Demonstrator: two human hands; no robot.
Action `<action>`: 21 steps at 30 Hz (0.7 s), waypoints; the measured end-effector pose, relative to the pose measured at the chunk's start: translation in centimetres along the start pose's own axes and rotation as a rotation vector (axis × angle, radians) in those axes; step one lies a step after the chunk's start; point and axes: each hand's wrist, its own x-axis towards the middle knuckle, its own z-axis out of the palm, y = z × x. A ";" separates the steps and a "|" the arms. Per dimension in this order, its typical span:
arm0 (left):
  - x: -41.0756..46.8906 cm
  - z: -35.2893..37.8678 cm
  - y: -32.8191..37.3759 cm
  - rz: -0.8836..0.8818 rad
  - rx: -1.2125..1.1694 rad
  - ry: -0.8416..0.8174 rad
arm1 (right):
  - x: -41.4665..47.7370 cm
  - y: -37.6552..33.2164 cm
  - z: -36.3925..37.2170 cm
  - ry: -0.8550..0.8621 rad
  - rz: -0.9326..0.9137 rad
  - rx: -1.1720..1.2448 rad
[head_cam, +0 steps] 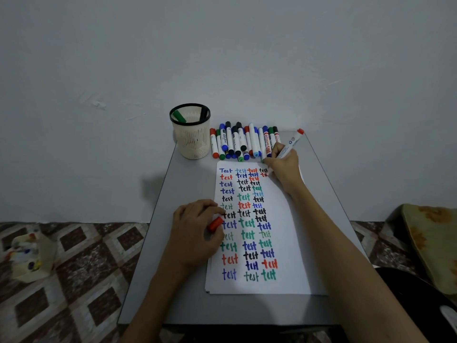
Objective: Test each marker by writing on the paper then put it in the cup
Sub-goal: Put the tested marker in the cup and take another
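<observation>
Your grey worktop [193,308] is carrying a white paper [291,243] lying down its middle, a mesh cup [191,142] standing at the far left, and markers [243,142] lying in a row beside it.

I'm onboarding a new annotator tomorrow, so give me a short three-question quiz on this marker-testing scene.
1. True or false: the cup holds no markers yet.
2. What does the left hand hold? A) a red cap B) a blue marker C) nothing
3. Fill in (near/far): the right hand holds the red-ended marker at the paper's ____ right corner.

Key: 1 false, a green marker and a black marker stand in it; 2 A; 3 far.
</observation>
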 end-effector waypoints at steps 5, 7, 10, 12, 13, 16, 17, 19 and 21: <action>0.1 0.1 -0.2 0.003 -0.001 -0.002 | -0.2 -0.3 0.0 0.068 -0.016 -0.031; 0.0 0.1 -0.2 0.008 0.001 0.004 | -0.3 -0.5 0.0 0.055 0.005 -0.035; 0.0 0.1 -0.2 0.009 -0.003 0.015 | -0.5 -0.7 0.2 0.048 0.050 -0.006; 0.0 0.1 -0.2 0.010 -0.005 0.016 | -0.5 -0.8 0.2 0.057 0.056 0.004; 0.0 0.1 -0.2 0.009 -0.006 0.016 | -0.4 -0.7 0.1 0.067 0.045 0.008; 0.0 0.2 -0.3 0.009 -0.005 0.013 | -0.4 -0.5 0.0 0.097 0.024 0.033; 0.0 0.2 -0.3 0.009 -0.002 0.011 | -0.3 -0.4 0.0 0.102 0.034 0.023; 0.0 0.2 -0.3 0.006 0.001 0.004 | -0.3 -0.4 0.2 0.117 0.042 0.005; 0.0 0.2 -0.2 0.005 0.000 0.002 | -0.4 -0.4 0.1 0.124 0.009 0.024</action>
